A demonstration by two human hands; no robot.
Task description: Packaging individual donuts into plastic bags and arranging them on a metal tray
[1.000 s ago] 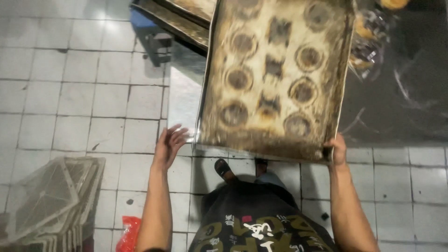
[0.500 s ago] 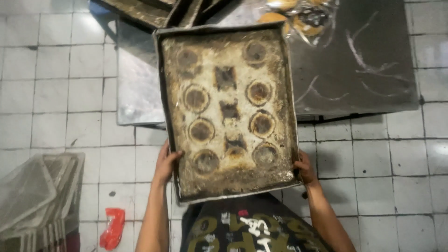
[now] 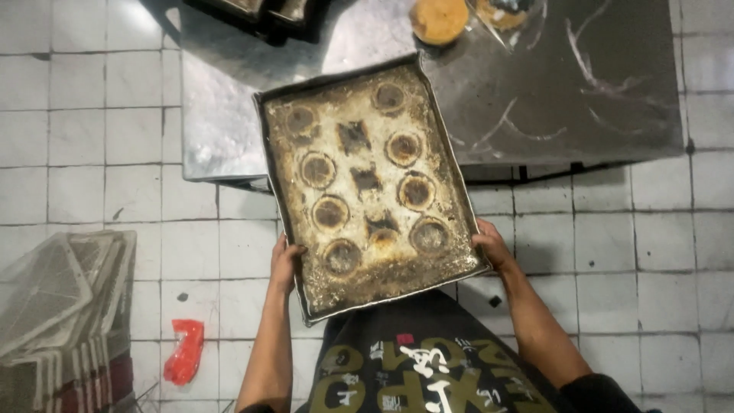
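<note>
Head view shows both hands holding a rectangular, blackened metal baking tray (image 3: 365, 183) crusted with brown residue and round baked-on rings: the left hand (image 3: 284, 264) has its grip closed on the tray's near-left edge, and the right hand (image 3: 493, 246) has its grip closed on the near-right corner. That tray is held tilted above the white tiled floor (image 3: 99, 138), its far end over the near edge of a scratched, dull grey metal tabletop (image 3: 581, 92), where a round orange-brown bun (image 3: 440, 19) lies. Stacked translucent plastic crates (image 3: 57, 306) and a crumpled red wrapper (image 3: 183, 350) lie on the floor at the left.
</note>
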